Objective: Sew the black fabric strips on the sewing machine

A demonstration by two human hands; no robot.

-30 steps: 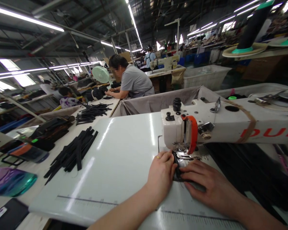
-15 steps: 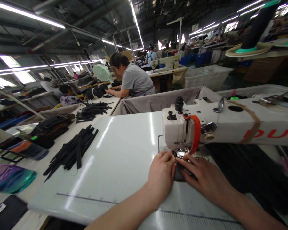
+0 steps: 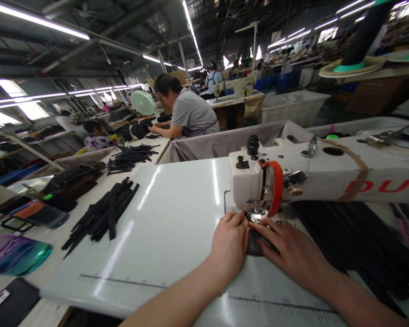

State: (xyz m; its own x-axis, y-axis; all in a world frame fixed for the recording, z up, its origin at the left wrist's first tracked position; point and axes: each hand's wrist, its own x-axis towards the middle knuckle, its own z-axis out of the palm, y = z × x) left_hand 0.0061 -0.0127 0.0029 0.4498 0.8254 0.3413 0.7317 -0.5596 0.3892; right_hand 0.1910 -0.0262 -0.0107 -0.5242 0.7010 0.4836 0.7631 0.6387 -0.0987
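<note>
A white sewing machine (image 3: 248, 181) with an orange guard stands in front of me, its presser foot (image 3: 258, 217) low over the table. My left hand (image 3: 229, 240) is closed beside the foot, its fingers and thumb pinching the edge of a small dark piece of fabric (image 3: 255, 246). From the other side, my right hand (image 3: 288, 245) reaches in with fingers stretched out, resting on the same piece near the foot. Much of the fabric lies hidden under both hands and the foot.
Black strips (image 3: 102, 213) lie piled on the left of the pale table (image 3: 177, 218). More dark strips (image 3: 354, 245) lie under the machine arm. A phone (image 3: 12, 302) and a purple-teal bottle (image 3: 17, 254) sit far left. Across from me, a co-worker in grey (image 3: 194, 113) handles dark pieces.
Almost nothing differs. The view has shifted very slightly, and both hands keep their places at the presser foot on the dark fabric.
</note>
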